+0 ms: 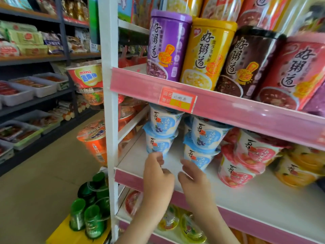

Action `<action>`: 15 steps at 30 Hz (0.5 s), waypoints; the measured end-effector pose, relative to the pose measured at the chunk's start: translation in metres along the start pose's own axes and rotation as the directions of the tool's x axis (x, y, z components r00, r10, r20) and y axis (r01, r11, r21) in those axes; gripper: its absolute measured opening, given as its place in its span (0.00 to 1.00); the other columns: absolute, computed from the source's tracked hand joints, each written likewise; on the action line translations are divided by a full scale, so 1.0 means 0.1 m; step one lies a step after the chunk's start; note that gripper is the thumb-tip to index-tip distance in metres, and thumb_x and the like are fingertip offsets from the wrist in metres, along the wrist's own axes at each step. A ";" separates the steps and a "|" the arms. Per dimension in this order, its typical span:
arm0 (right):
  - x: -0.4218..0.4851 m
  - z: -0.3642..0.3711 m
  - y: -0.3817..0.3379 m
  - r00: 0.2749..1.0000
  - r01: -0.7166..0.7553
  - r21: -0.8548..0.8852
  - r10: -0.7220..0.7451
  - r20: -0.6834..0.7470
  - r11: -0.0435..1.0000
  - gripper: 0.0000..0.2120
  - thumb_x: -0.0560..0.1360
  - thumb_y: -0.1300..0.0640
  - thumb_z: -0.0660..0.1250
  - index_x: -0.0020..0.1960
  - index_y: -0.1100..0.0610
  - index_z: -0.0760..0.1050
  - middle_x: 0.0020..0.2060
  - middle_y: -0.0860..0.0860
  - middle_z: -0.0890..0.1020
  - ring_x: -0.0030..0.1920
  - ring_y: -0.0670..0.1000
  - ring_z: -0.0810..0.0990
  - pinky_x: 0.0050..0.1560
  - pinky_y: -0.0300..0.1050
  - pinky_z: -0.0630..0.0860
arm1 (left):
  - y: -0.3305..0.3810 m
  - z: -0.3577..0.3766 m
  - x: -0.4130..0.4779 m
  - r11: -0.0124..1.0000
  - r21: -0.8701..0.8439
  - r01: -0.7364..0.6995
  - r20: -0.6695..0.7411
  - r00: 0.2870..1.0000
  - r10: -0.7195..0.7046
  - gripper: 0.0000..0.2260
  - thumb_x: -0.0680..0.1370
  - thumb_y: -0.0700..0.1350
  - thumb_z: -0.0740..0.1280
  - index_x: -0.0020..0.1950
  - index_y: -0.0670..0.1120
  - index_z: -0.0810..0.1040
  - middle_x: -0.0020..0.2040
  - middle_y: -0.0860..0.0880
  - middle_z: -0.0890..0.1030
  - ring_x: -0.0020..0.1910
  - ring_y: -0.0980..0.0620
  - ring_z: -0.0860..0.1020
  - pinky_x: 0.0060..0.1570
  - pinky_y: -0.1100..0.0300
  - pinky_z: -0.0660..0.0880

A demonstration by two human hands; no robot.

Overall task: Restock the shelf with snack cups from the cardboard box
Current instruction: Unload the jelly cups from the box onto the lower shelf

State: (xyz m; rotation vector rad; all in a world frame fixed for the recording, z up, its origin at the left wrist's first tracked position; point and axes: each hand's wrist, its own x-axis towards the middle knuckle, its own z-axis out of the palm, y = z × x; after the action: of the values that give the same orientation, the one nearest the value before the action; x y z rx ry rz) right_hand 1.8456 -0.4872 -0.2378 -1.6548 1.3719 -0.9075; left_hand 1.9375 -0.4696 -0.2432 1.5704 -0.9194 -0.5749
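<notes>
Plastic snack cups (159, 147) seem light, crushable, best held under the rim; my left hand (156, 175) and right hand (192, 176) hover loose, empty.

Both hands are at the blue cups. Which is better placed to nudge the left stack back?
Left, probably. The left hand has fingertips at the bottom of the left stack; the right hand is by the right stack.

Glossy printed plastic on the blue snack cups (163, 123) and porridge tubs (166, 44); smooth white-painted shelf board (246, 195); shiny pink plastic price rail (246, 110).
</notes>
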 end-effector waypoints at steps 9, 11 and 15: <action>0.06 -0.23 0.15 0.988 -0.120 0.207 0.137 -0.069 0.971 0.38 0.75 0.68 0.60 0.77 0.49 0.47 0.66 0.42 0.64 0.51 0.45 0.67 0.52 0.40 0.64 | 0.00 0.51 0.37 0.991 -0.094 0.096 0.450 0.892 -0.044 0.28 0.75 0.37 0.57 0.74 0.51 0.60 0.70 0.57 0.67 0.69 0.54 0.66 0.68 0.55 0.64; 0.09 -0.25 0.11 0.989 -0.131 0.247 0.145 -0.038 0.960 0.39 0.75 0.69 0.59 0.78 0.48 0.45 0.62 0.40 0.64 0.48 0.44 0.67 0.48 0.39 0.64 | -0.01 0.52 0.40 0.988 -0.121 0.095 0.478 0.878 -0.026 0.25 0.73 0.33 0.55 0.68 0.49 0.68 0.62 0.55 0.75 0.63 0.57 0.71 0.59 0.62 0.70; 0.12 -0.18 0.11 0.996 -0.061 0.210 0.073 -0.051 0.976 0.39 0.72 0.71 0.59 0.75 0.44 0.52 0.61 0.45 0.74 0.51 0.46 0.75 0.48 0.40 0.69 | -0.02 0.48 0.39 0.974 -0.202 0.097 0.498 0.867 0.017 0.27 0.69 0.27 0.53 0.59 0.53 0.72 0.53 0.58 0.78 0.56 0.59 0.75 0.54 0.65 0.71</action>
State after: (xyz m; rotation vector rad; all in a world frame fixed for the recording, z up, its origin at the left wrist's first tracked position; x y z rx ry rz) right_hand 1.8271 -0.5029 -0.2394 -1.4258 1.3157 -1.0304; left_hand 1.9226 -0.5295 -0.2501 1.2574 -1.1597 -1.1108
